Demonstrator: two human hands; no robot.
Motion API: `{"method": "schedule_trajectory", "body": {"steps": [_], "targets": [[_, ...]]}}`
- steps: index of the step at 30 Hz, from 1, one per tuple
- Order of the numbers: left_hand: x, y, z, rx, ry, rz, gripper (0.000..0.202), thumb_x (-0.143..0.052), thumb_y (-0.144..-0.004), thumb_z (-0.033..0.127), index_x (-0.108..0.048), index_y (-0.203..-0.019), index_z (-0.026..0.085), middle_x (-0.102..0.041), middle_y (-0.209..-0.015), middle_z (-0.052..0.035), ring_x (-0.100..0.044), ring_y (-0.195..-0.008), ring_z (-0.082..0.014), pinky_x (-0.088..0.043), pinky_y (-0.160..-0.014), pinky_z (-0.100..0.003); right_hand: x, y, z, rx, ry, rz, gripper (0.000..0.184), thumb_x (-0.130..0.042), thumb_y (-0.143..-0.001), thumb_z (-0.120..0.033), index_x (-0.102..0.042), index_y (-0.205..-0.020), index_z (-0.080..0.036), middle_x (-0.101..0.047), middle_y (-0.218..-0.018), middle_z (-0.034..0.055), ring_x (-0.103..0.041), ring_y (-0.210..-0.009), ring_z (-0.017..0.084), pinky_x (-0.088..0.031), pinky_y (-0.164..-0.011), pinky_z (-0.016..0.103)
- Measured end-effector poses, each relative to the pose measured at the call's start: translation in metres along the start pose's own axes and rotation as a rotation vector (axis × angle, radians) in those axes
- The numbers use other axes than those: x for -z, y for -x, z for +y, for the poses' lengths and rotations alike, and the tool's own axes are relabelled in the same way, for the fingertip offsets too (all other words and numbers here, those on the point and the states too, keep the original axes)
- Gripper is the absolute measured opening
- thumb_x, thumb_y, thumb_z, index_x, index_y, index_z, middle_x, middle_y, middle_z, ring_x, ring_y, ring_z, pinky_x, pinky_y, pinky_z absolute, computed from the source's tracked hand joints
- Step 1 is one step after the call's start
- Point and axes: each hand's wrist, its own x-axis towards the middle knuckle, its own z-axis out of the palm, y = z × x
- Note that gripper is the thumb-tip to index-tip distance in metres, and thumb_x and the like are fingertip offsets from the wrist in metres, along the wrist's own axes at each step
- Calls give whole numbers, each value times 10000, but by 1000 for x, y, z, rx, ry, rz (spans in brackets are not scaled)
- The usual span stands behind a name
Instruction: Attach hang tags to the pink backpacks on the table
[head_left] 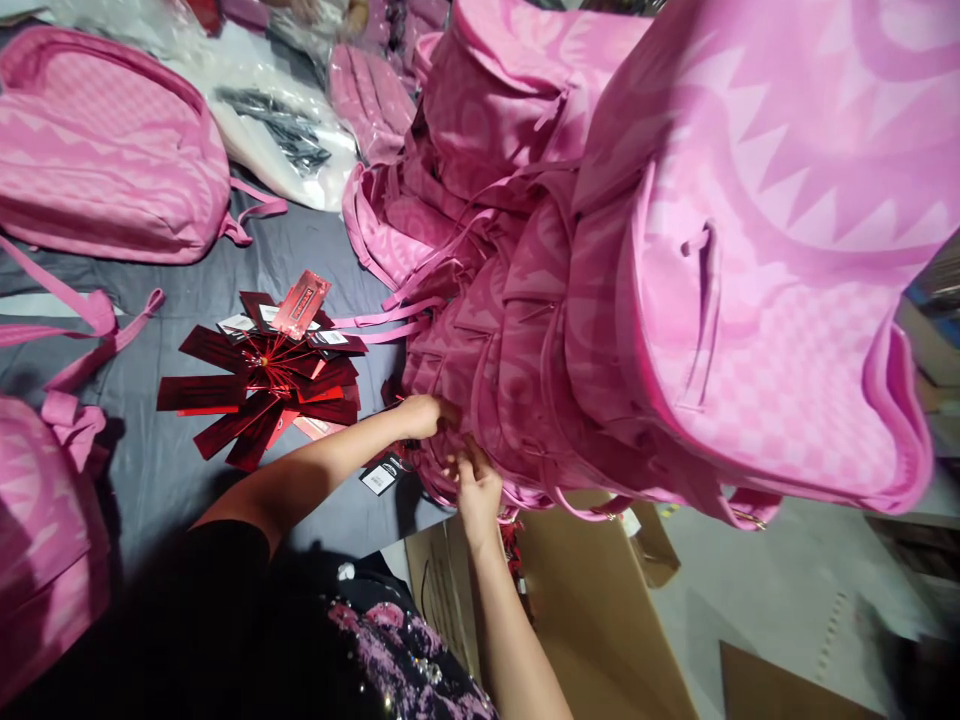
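Observation:
A tall stack of pink patterned backpacks leans over the table's right side, tilted in this view. Against a bag low in the stack, my left hand is closed on the pink fabric, its fingertips partly hidden. My right hand is beside it, with thumb and fingers pinched together at the same bag; what lies between them is too small to make out. A black and white hang tag lies just below my left hand. Left of my hands, many dark red tags are fanned out with their strings gathered in the middle.
Another pink backpack lies at the upper left, and part of one more shows at the lower left. Clear plastic bags are at the back of the grey-covered table. A cardboard box stands below the stack.

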Motion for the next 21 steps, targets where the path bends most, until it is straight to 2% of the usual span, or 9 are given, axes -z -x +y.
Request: {"method": "schedule_trajectory", "body": {"steps": [3, 6, 9, 11, 13, 17, 19, 21], "targets": [[-5, -3, 3, -70, 50, -23, 330, -491, -827, 108, -710, -1024, 256, -708, -1081, 22, -641, -967, -120, -456, -748, -163, 0, 8, 5, 153, 394, 133, 527, -425, -855, -402, -600, -1225, -71, -705, -898, 164, -619, -724, 218, -438, -677, 313], [-8, -4, 10, -80, 64, -26, 308, -486, -838, 116, -708, -1008, 245, -713, -1057, 17, -636, -953, -117, -449, -763, -166, 1, 10, 5, 191, 736, 181, 470, -397, -870, -334, -628, -1195, -85, -704, -874, 181, -610, -662, 225, -391, -645, 313], [-6, 0, 15, -53, 29, -11, 291, -485, -849, 156, -689, -1037, 242, -705, -1067, -3, -636, -935, -139, -449, -716, -193, 3, 9, -1, 164, 884, 187, 393, -400, -872, -277, -672, -1112, -125, -700, -811, 160, -599, -625, 218, -350, -609, 304], [-1, 4, 17, -32, -17, 10, 292, -471, -862, 179, -669, -1072, 223, -704, -1049, -37, -639, -910, -157, -448, -717, -219, 5, 10, -6, 117, 875, 182, 345, -412, -865, -263, -688, -1018, -124, -684, -747, 149, -584, -604, 210, -342, -595, 300], [6, 9, 19, -11, -68, 4, 279, -458, -875, 194, -670, -1055, 176, -710, -985, -86, -643, -877, -175, -444, -751, -247, 8, 11, -9, 13, 688, 140, 290, -436, -857, -285, -670, -910, -123, -665, -696, 130, -566, -572, 193, -356, -573, 291], [18, 18, 21, -46, -112, -33, 285, -431, -902, 240, -693, -945, 137, -712, -912, -129, -645, -876, -204, -411, -842, -306, 19, 6, -12, -350, -142, -114, 222, -629, -749, -379, -581, -789, -166, -663, -725, 61, -525, -486, 131, -378, -464, 242], [22, 21, 20, -38, -78, -41, 288, -424, -908, 259, -689, -918, 146, -712, -876, -119, -643, -867, -212, -394, -861, -332, 23, 1, -11, -474, -485, -217, 274, -747, -651, -345, -577, -769, -166, -647, -704, 20, -500, -470, 91, -374, -428, 200], [23, 26, 15, 17, -12, -66, 273, -445, -900, 300, -673, -890, 150, -699, -799, -95, -639, -797, -203, -413, -784, -311, 26, -2, -9, -546, -693, -261, 284, -809, -589, -258, -585, -726, -150, -608, -632, -20, -448, -442, 44, -365, -410, 154]]}}
